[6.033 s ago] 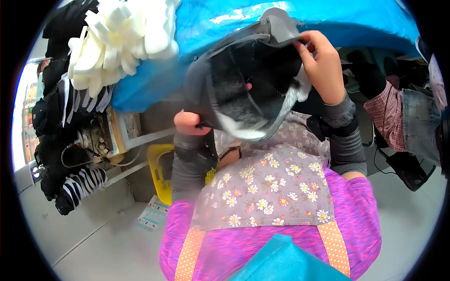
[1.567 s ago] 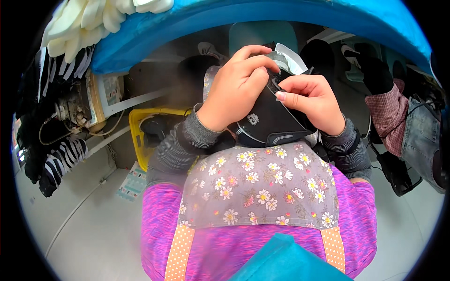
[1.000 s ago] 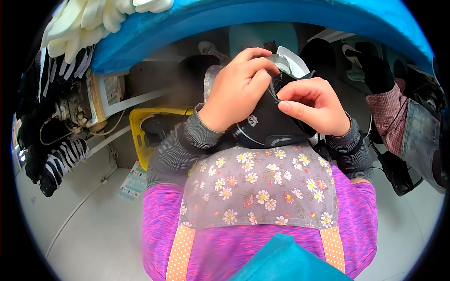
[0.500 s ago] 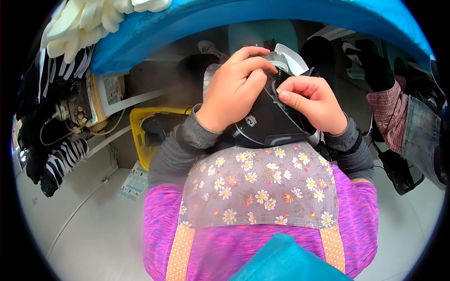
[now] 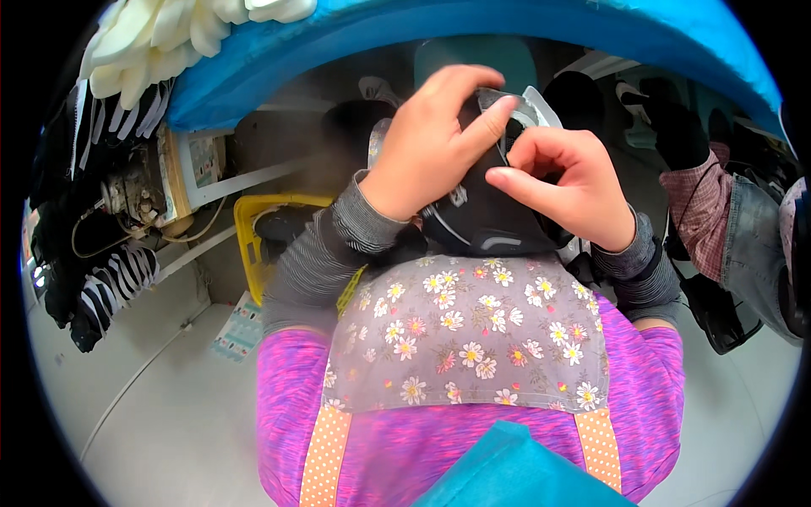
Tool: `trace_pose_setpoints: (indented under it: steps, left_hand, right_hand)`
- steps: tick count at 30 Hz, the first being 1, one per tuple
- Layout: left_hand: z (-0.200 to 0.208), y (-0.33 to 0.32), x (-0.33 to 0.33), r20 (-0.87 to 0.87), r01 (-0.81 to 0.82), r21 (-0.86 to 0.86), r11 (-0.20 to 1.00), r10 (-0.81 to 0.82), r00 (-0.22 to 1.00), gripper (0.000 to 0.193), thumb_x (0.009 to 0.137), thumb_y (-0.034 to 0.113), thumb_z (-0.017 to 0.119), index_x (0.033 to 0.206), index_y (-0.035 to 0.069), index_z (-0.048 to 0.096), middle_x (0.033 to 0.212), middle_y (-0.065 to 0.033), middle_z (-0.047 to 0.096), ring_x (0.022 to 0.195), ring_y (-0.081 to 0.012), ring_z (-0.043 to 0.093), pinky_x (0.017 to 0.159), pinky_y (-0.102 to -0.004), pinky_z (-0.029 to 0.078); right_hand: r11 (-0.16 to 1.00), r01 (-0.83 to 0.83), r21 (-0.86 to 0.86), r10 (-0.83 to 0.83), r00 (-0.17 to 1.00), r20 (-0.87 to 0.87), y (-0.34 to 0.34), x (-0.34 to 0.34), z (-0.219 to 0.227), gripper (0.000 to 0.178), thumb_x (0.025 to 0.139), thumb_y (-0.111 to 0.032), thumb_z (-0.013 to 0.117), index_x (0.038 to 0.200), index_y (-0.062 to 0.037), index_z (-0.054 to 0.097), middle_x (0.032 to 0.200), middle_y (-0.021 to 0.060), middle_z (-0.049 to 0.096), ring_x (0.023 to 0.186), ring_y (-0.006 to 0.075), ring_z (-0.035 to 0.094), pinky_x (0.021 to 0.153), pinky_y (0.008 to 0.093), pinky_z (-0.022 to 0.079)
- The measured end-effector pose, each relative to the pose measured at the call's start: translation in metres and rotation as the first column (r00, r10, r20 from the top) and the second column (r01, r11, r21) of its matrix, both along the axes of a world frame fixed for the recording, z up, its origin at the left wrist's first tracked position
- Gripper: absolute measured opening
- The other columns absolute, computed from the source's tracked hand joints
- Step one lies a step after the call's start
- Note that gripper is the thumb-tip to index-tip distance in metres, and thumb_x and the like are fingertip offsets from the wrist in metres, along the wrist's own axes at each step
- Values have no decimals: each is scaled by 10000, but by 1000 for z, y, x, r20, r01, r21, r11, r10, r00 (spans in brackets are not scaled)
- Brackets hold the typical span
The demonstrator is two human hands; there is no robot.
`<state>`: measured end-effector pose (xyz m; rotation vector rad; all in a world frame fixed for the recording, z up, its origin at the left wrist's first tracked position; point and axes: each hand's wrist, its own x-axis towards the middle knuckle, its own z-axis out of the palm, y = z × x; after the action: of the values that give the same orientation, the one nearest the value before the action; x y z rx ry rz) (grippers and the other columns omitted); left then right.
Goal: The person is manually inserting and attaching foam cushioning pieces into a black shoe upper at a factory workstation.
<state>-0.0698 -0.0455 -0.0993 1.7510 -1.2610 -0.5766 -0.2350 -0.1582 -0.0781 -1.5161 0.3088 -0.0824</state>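
A black piece with grey trim, apparently a shoe upper [image 5: 490,230], lies on my lap against the flowered apron [image 5: 473,338]. My left hand [image 5: 431,139] closes on its far end, thumb and fingers gripping the grey edge there. My right hand [image 5: 579,182] is curled over the right side of the piece, with thumb and forefinger bent near its opening. Whatever lies between those right fingertips is too small to make out. A white flap [image 5: 541,107] sticks up at the far end, just beyond the hands. My left wrist covers part of the upper's left side.
A blue-covered table edge [image 5: 380,59] arches across the front, with white foam pieces [image 5: 144,42] at its left. Striped black pieces [image 5: 122,283] hang at far left. A yellow basket [image 5: 247,245] stands left of my lap. Another person's legs [image 5: 748,228] are at the right.
My left hand has shifted up slightly, its thumb now laid along the grey edge. The right hand has turned and moved a little down. The upper has tilted, hiding part of its front.
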Motion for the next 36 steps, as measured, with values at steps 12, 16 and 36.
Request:
trace_pose_setpoints:
  steps: [12,16,36]
  left_hand:
    - [7,28,4,167,143,182,973,-173,971,732,879,463,698,1399,-13,502,1309,-253,595,1221,-380,579,1032,-408,447]
    - [5,42,15,135,157,224,962,-190,972,706,836,339,731,1409,-3,499,1294,-243,610,1196,-377,601,1020,-400,459]
    - [6,57,7,100,131,221,966,-157,983,634,766,66,444,1390,-29,509,1276,-274,594,1185,-400,579,1044,-407,429]
  right_hand:
    - [972,-7,-235,37,991,125,11,19,-24,150,930,-98,626,1029,6,668,875,172,693,790,311,662,712,359,510]
    - [970,-91,-226,140,967,212,10,14,-22,179,923,-58,609,1084,4,659,978,185,693,882,325,678,769,376,528]
    - [681,-146,-718,397,897,194,45,12,-48,138,815,-125,633,848,-49,523,790,93,596,738,278,639,631,384,526]
